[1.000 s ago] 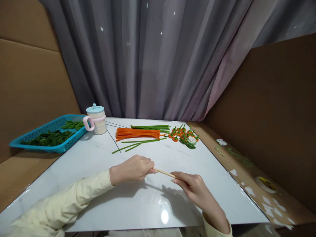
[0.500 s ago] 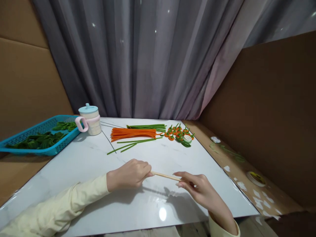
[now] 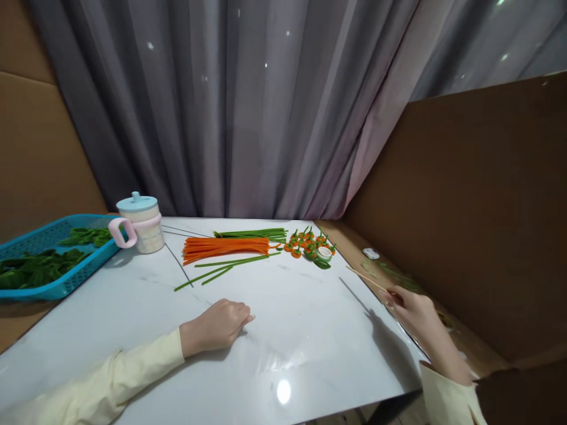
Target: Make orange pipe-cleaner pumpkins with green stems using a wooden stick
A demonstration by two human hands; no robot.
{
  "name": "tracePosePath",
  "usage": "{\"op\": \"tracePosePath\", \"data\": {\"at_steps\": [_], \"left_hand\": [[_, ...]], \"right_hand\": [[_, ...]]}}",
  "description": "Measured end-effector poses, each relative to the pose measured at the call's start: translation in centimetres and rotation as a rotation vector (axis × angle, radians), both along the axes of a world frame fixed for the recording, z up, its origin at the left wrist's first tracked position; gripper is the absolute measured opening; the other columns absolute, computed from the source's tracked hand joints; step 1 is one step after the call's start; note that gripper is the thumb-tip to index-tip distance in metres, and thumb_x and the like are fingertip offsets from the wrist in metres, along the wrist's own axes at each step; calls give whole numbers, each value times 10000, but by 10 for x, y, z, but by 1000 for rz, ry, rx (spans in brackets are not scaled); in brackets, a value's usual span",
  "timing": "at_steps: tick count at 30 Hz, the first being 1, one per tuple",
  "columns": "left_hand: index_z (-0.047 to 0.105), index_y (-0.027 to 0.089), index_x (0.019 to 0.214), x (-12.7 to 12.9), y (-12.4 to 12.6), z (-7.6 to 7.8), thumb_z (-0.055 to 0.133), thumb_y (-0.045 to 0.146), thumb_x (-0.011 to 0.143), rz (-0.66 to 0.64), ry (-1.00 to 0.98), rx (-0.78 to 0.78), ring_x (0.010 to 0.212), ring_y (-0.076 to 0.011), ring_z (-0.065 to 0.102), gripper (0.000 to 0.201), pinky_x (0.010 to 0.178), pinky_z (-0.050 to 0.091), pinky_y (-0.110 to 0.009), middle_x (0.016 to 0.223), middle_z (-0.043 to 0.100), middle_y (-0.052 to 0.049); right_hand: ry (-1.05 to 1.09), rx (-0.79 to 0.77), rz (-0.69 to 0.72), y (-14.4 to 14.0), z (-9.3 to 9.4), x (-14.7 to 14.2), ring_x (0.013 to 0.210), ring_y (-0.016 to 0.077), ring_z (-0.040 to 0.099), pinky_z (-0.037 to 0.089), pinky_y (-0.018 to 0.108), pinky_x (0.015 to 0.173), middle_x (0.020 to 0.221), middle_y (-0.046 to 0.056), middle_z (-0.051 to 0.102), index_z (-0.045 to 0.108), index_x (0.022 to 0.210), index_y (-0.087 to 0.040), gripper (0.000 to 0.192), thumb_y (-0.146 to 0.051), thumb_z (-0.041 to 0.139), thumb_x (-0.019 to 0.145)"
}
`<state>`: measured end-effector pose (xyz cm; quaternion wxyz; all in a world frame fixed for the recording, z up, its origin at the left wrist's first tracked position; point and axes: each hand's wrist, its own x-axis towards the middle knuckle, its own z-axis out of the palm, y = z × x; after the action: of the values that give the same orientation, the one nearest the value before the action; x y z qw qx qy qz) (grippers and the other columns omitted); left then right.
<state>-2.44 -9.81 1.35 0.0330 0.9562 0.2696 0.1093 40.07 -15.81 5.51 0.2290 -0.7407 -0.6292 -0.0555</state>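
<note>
My right hand (image 3: 414, 310) is over the table's right edge. It pinches one end of a thin wooden stick (image 3: 365, 277), whose free end points up and left. My left hand (image 3: 217, 326) rests low over the white table (image 3: 274, 307), fingers curled closed; whatever they may hold is hidden. Beyond it lie a few loose green pipe cleaners (image 3: 217, 273), a bundle of orange pipe cleaners (image 3: 225, 249) and a green bundle (image 3: 250, 234). To their right sit several small orange pieces with green stems (image 3: 296, 252).
A tape roll (image 3: 325, 253) lies beside the small orange pieces. At the left stand a lidded cup (image 3: 148, 233) with a pink handle and a blue basket (image 3: 66, 289) of green coils. Cardboard walls (image 3: 478, 206) flank the table; a grey curtain (image 3: 212, 118) hangs behind.
The stick has come out of my left hand's grip and moved right with my right hand. My left hand stays closed, slightly lower and further left in view. The view has shifted to the right.
</note>
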Motion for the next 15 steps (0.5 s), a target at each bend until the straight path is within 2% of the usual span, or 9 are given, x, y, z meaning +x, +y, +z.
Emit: {"op": "tracePosePath", "data": {"at_steps": [3,6,11,15], "left_hand": [[377,197,680,-1,2,-15,234,223,954,30,10,17,524,-166,523,310,514,345,-301,661,594,-34],[399,195,710,-1,3,-20,220,237,959,27,20,36,542,-170,536,310,517,350,-297,678,602,-39],[432,189,732,3,0,-13,187,271,982,32,2,40,579,-170,555,359,527,351,-281,694,601,-36],[453,185,740,5,-2,-8,203,306,989,54,-7,17,582,-156,565,373,523,337,-268,686,611,-22]], "right_hand": [[-20,-63,-62,14,-12,7,495,189,523,351,271,498,540,90,606,562,583,-184,305,-376,405,761],[-32,-76,-99,23,-27,8,525,193,532,348,273,508,587,107,614,536,600,-179,291,-340,388,792],[-55,-93,-116,30,-45,5,585,208,570,365,272,527,650,118,623,527,661,-172,205,-266,404,796],[-74,-80,-42,32,-39,2,636,206,600,391,257,533,739,90,657,573,739,-182,139,-297,497,763]]}}
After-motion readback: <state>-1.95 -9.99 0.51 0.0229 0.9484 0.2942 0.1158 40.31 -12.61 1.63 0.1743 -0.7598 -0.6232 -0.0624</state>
